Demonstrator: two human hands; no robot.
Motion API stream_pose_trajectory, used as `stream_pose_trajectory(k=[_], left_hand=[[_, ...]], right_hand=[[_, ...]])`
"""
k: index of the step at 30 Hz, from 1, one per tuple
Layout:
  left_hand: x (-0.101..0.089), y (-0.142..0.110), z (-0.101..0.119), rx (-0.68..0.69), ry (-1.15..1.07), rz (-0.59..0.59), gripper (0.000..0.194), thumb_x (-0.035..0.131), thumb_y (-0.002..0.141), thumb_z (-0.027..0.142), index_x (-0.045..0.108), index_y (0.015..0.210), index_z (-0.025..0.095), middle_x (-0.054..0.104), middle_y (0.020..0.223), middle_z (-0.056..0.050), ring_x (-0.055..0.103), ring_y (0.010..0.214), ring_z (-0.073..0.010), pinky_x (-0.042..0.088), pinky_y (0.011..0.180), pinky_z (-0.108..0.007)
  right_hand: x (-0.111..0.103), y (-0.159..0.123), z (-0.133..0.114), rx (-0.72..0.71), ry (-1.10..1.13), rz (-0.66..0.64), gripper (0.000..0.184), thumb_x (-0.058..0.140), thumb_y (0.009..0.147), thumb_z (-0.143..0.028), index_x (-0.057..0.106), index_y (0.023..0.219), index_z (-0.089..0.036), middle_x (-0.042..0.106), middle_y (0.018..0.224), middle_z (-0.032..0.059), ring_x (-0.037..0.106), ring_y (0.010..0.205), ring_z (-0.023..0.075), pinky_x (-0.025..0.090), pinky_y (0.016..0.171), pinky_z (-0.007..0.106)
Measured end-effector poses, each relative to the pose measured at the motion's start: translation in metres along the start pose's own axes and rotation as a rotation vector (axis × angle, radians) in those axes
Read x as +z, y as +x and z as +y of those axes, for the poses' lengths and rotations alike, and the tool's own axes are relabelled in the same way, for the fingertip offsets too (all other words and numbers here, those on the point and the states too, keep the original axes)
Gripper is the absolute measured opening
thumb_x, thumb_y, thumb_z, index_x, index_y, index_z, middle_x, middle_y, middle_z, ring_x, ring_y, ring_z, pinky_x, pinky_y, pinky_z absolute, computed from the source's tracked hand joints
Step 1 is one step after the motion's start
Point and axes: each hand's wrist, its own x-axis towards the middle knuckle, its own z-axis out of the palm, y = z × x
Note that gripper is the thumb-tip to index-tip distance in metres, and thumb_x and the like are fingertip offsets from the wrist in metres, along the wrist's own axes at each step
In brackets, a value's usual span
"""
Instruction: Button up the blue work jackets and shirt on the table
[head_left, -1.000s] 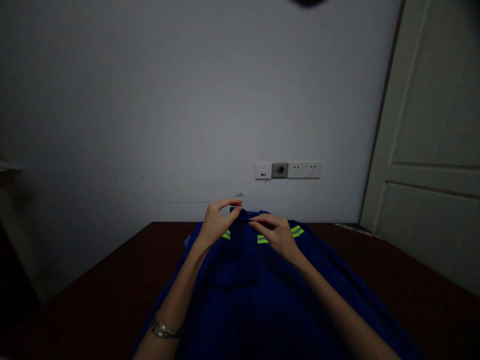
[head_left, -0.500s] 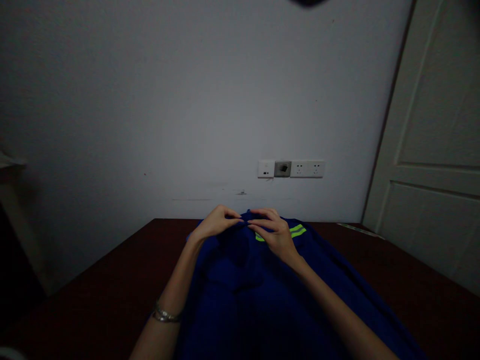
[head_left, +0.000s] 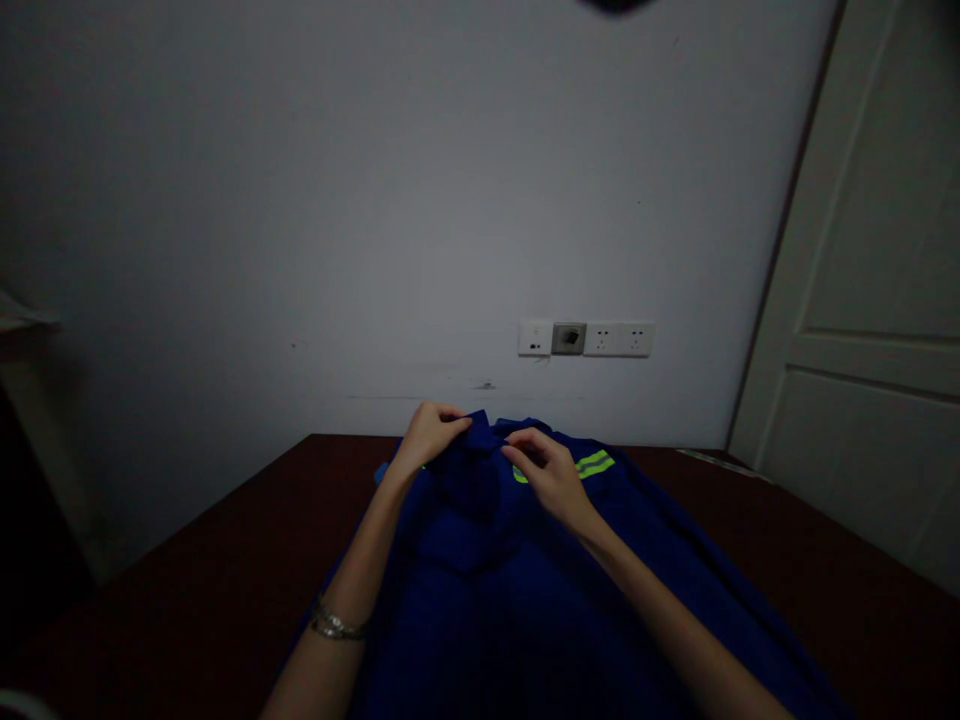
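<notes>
A dark blue garment [head_left: 517, 600] with neon yellow-green stripes [head_left: 595, 463] lies spread along a dark red-brown table [head_left: 187, 590], running away from me toward the wall. My left hand [head_left: 429, 437] is closed on a bunched fold of the blue fabric at the garment's far end. My right hand [head_left: 545, 476] pinches the same fold from the right, its fingers curled and close to the left hand. A silver bracelet [head_left: 335, 626] sits on my left wrist.
A plain pale wall stands just behind the table, with a row of white wall sockets [head_left: 586, 339] above the garment. A white panelled door [head_left: 877, 300] fills the right side. Something pale [head_left: 26, 318] juts in at the left edge.
Both hands have stayed at the garment's far end, working the fabric: the left fingers closed down onto the fold. The left stripe is now covered by bunched cloth.
</notes>
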Motion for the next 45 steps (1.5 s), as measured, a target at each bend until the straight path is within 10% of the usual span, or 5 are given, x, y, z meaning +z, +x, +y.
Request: stream_pose_trajectory(k=[5,12,45], left_hand=[[-0.005,-0.007,0.009,-0.03,-0.101,-0.115,0.021,0.06,0.064,0.03,0.07,0.07,0.012,0.066,0.063,-0.003,0.054,0.058,-0.0121,0.038,0.057,-0.022],[0.001,-0.01,0.013,0.012,-0.129,-0.201,0.021,0.063,0.066,0.03,0.07,0.075,0.013,0.067,0.069,-0.003,0.055,0.062,-0.0117,0.039,0.058,-0.022],[0.017,-0.016,0.019,0.238,-0.085,-0.341,0.017,0.063,0.067,0.017,0.069,0.082,0.014,0.069,0.082,-0.003,0.06,0.079,-0.0154,0.046,0.076,-0.028]], right_hand=[[-0.011,-0.002,-0.009,-0.486,-0.419,-0.103,0.015,0.047,0.086,-0.017,0.061,0.092,-0.018,0.062,0.087,0.009,0.055,0.089,0.0198,0.047,0.078,0.035],[-0.012,-0.005,-0.001,-0.652,-0.641,-0.032,0.019,0.046,0.086,-0.014,0.063,0.092,-0.017,0.065,0.086,0.0092,0.055,0.09,0.0206,0.048,0.079,0.037],[-0.019,0.0,-0.003,-0.458,-0.7,0.065,0.015,0.055,0.082,-0.022,0.058,0.095,-0.017,0.06,0.09,0.0103,0.052,0.089,0.0241,0.045,0.076,0.039]])
